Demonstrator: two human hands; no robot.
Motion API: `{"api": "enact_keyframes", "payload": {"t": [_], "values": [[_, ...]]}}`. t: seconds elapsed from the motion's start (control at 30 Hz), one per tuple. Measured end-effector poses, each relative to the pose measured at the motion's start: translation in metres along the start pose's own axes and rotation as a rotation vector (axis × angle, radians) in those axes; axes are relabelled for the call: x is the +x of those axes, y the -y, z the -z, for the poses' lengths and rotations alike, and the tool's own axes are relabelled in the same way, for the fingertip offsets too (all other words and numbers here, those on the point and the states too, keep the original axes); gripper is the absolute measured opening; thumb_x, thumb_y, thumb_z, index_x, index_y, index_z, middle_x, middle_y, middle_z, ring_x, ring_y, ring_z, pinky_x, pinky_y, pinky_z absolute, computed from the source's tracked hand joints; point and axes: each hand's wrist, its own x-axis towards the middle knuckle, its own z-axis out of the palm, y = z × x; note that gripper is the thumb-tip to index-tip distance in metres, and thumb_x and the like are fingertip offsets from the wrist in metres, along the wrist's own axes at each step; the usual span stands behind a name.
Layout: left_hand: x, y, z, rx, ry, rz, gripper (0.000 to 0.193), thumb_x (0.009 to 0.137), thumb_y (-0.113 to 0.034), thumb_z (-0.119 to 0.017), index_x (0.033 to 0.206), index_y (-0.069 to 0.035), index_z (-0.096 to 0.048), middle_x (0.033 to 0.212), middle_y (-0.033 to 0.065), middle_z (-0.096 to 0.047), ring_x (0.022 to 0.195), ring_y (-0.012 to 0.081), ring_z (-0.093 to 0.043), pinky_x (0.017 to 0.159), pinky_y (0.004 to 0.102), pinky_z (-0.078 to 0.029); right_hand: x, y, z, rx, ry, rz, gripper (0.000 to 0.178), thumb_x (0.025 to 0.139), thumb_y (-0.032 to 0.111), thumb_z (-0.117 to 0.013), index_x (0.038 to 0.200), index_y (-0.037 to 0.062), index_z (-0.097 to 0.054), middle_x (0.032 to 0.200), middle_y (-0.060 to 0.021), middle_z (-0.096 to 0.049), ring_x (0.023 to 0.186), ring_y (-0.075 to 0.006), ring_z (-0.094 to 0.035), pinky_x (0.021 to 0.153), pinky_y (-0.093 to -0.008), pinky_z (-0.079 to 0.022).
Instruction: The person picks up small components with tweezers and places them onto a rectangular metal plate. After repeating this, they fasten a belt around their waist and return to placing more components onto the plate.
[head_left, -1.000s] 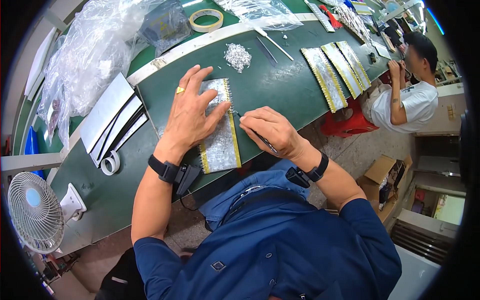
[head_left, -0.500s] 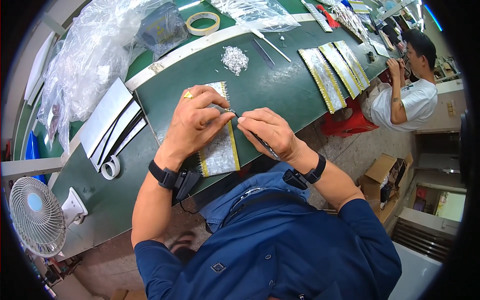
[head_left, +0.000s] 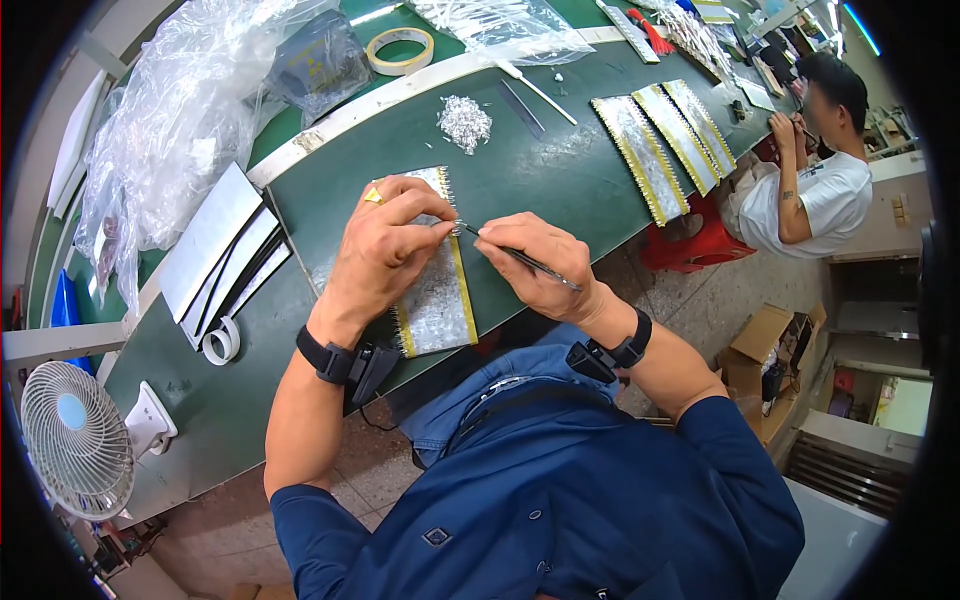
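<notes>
In front of me lies a flat silvery panel [head_left: 436, 308] with yellow edge strips and rows of small pins along its sides. My left hand [head_left: 383, 240], with a yellow band on one finger, reaches over the panel and pinches at its right pinned edge. What sits between those fingertips is too small to make out. A slim dark pen-like tool [head_left: 540, 267] is held in my right hand [head_left: 540, 262]. Its tip points left, close to the left fingertips at that edge. Beyond the panel is a pile of tiny clear-white pieces [head_left: 464, 123].
Three similar panels [head_left: 640, 150] lie to the right. Flat grey sheets [head_left: 222, 250] and a tape roll [head_left: 221, 341] are at left, near a white fan [head_left: 78, 435]. Plastic bags [head_left: 190, 130] and yellowish tape [head_left: 400, 50] lie behind. Another person [head_left: 810, 190] sits at far right.
The tool in my right hand has swung to a flatter angle, its rear end higher now. My left fingertips have shifted slightly up and left along the panel's edge.
</notes>
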Motion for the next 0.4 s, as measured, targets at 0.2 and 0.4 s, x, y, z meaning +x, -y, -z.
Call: {"api": "enact_keyframes", "payload": {"t": [0.2,0.4], "values": [[0.0016,0.0000,0.0023,0.016,0.034,0.018,0.009,0.086,-0.004,-0.083,0.090,-0.002,-0.075,0.125,0.0078,-0.075,0.123,0.0334,-0.065,0.105,0.0478,-0.051,-0.0053,-0.0043,0.0039,0.040,0.017,-0.073,0.015,0.092,-0.008,-0.082,0.106,-0.0058,-0.076,0.101,-0.0179,-0.079,0.092,-0.0317,-0.079,0.081,-0.0372,-0.063],[-0.0006,-0.0006,-0.0050,0.141,-0.039,0.199,0.023,0.087,-0.008,-0.087,0.086,0.003,-0.066,0.152,0.0188,-0.064,0.146,0.0434,-0.054,0.119,0.0489,-0.046,-0.0098,-0.0088,0.0079,0.071,0.132,-0.025,0.022,0.092,-0.007,-0.082,0.112,-0.0016,-0.075,0.108,-0.0145,-0.080,0.099,-0.0341,-0.078,0.087,-0.0381,-0.062]]}}
